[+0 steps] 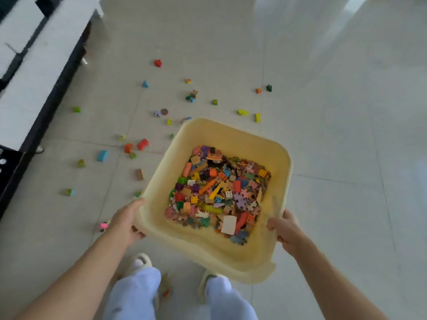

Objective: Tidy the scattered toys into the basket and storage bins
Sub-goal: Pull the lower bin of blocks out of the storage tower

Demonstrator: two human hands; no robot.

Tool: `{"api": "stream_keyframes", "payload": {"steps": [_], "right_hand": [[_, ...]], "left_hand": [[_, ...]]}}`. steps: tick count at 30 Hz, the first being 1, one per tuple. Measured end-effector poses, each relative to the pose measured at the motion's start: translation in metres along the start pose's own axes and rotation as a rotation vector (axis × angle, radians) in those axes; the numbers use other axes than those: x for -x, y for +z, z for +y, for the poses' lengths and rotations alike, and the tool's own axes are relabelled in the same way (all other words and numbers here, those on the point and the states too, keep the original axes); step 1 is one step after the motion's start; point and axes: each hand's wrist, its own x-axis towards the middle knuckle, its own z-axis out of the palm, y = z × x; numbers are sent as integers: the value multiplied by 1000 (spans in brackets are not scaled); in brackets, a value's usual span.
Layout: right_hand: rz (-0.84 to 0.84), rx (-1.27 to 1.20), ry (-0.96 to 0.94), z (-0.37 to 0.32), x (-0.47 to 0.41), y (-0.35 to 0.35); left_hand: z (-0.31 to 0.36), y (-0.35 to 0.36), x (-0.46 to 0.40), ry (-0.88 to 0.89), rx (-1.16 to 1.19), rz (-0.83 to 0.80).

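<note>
**Carrying the bin toward the scattered pieces**

The left hand [126, 221] and right hand [285, 228] are each clamping the yellow bin [240, 255] by opposite rims. Keeping it level seems wise; loose blocks [143, 144] are lying from nine to twelve o'clock on the floor [346, 158].

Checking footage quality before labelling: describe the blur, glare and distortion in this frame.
Head view: motion blur smears the white furniture at top left; window glare streaks the tiled floor at top right; wide-angle bending curves the tile lines; the yellow bin and its toys look fairly sharp.
</note>
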Motion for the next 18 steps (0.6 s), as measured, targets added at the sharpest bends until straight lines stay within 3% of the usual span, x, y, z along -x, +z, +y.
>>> {"api": "stream_keyframes", "payload": {"steps": [4,7,14,18], "right_hand": [[120,1,3,25,-72,-39],[307,-11,-67,45,-119,-61],[734,150,-91,106,-258,-111],[881,302,-119,126,-331,-123]], "left_hand": [[-29,60,-69,10,-319,-143],[-55,106,-116,44,-435,-237],[-108,221,-230,71,-464,-479],[-139,262,-292,98,-385,-545]]}}
